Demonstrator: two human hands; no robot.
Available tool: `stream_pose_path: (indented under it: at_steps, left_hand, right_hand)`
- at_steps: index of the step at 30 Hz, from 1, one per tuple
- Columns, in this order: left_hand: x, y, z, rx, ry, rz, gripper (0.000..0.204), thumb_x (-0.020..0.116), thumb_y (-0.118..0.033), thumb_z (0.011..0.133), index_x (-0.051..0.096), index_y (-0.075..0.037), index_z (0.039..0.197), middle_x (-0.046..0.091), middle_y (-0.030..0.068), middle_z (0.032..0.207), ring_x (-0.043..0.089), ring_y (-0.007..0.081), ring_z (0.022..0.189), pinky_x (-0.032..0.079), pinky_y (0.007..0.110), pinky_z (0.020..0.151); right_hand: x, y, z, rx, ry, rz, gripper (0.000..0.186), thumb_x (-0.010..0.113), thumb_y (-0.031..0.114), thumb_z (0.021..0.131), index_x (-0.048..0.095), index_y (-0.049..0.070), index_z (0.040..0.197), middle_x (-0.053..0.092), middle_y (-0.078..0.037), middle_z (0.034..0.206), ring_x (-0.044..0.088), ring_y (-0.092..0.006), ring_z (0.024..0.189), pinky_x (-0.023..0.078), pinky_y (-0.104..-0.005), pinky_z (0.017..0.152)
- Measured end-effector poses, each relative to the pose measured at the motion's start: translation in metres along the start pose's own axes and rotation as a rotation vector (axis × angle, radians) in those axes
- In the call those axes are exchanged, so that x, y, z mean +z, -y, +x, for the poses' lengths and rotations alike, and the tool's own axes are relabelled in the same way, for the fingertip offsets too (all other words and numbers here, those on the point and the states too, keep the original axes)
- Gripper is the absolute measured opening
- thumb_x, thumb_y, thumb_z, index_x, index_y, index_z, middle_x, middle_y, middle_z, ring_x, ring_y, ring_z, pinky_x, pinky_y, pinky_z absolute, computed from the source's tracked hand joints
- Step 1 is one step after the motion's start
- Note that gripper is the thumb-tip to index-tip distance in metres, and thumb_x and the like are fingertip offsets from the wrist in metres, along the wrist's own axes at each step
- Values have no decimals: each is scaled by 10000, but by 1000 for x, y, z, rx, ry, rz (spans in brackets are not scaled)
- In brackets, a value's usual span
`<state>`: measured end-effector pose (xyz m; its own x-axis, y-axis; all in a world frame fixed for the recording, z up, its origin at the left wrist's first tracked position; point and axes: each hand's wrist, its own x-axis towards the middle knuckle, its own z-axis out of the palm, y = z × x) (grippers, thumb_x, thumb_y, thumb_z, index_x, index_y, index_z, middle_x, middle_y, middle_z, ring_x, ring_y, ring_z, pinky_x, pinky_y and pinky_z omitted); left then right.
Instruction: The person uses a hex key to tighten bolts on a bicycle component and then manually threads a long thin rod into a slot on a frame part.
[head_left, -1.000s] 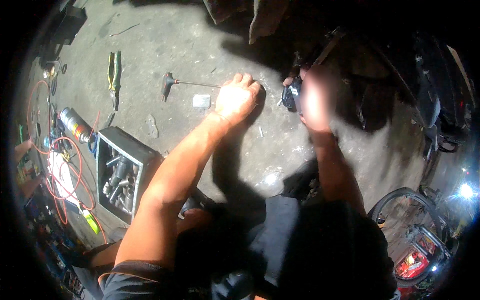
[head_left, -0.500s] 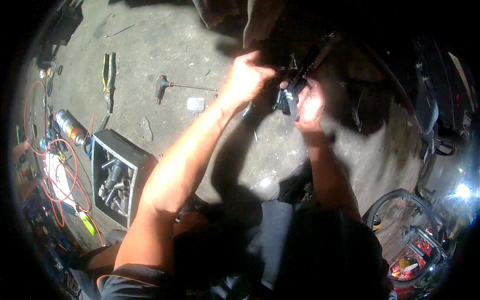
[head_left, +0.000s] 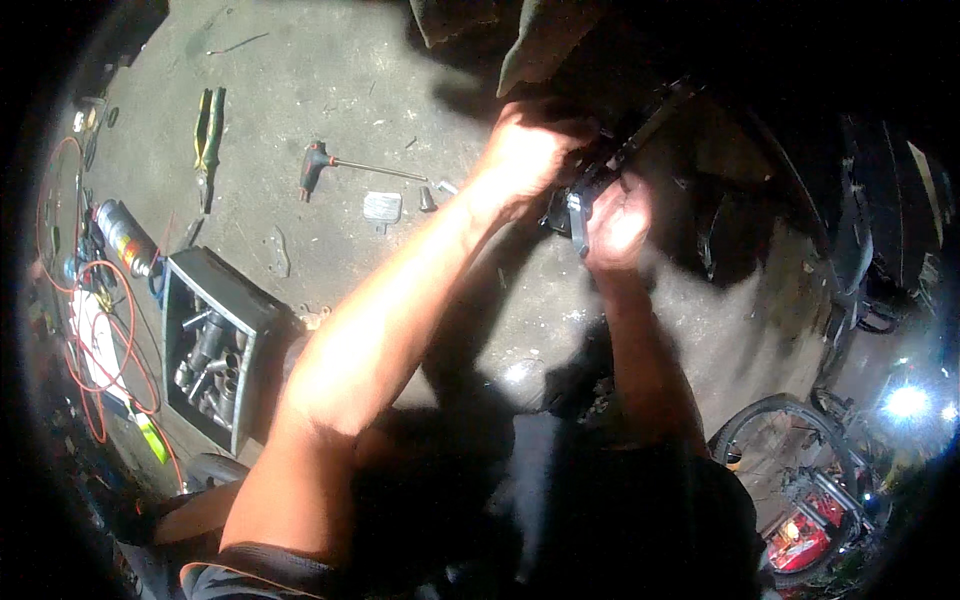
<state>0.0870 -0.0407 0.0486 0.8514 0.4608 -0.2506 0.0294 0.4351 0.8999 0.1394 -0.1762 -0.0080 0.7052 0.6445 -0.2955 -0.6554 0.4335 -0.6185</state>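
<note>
My right hand (head_left: 618,225) grips a black mechanical assembly (head_left: 578,215) at the upper middle right, with a long dark bar rising from it toward the back. At the same assembly, my left hand (head_left: 535,145) has its fingers closed; what they hold is hidden in shadow. On the concrete floor to their left lie a T-handle hex key (head_left: 318,165), a small silver plate (head_left: 382,207), a small dark cylindrical piece (head_left: 425,200) and pliers with yellow and dark handles (head_left: 207,140).
A metal box of sockets (head_left: 238,340) stands lower left, beside a spray can (head_left: 128,238), orange hose (head_left: 133,345) and a flat metal piece (head_left: 280,255). Dark bulky parts (head_left: 870,230) crowd the right, above a bicycle wheel (head_left: 730,435). Dark cloth-like flaps (head_left: 540,45) are at the top.
My left hand has left the end of the T-handle's shaft and moved up and right to the black assembly. My right hand still grips that assembly.
</note>
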Motion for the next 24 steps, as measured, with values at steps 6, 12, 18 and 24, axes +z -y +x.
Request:
stream_pose_path:
  at_steps: [6, 12, 18, 24]
  left_hand:
    - [-13, 10, -6, -95, -61, -175, 175, 586, 2, 782, 634, 8, 950, 648, 82, 860, 575, 150, 701, 467, 278, 648]
    - [-13, 2, -8, -101, -101, -196, 118, 576, 3, 792, 608, 11, 905, 621, 77, 784, 556, 155, 589, 451, 277, 556]
    - [-10, 6, -7, -124, -32, -202, 137, 582, -2, 791, 620, 7, 923, 632, 68, 808, 569, 137, 662, 455, 266, 615]
    - [-4, 9, -2, -58, -69, -179, 222, 610, -19, 777, 628, 14, 996, 656, 67, 905, 575, 149, 772, 449, 277, 760]
  right_hand:
    - [24, -2, -5, 52, -35, 8, 416, 391, 338, 868, 544, -6, 1045, 622, -130, 932, 577, -239, 869, 447, -339, 809]
    - [27, 0, -8, 13, 24, -87, 402, 390, 327, 869, 552, -7, 1024, 623, -128, 907, 587, -236, 838, 454, -347, 798]
    - [23, -1, -9, -5, 34, -79, 397, 369, 303, 893, 531, -10, 1078, 615, -116, 969, 576, -221, 898, 442, -346, 839]
    - [21, -4, -7, 7, -49, -55, 397, 373, 275, 888, 511, -9, 1129, 600, -118, 1050, 563, -229, 963, 415, -359, 898]
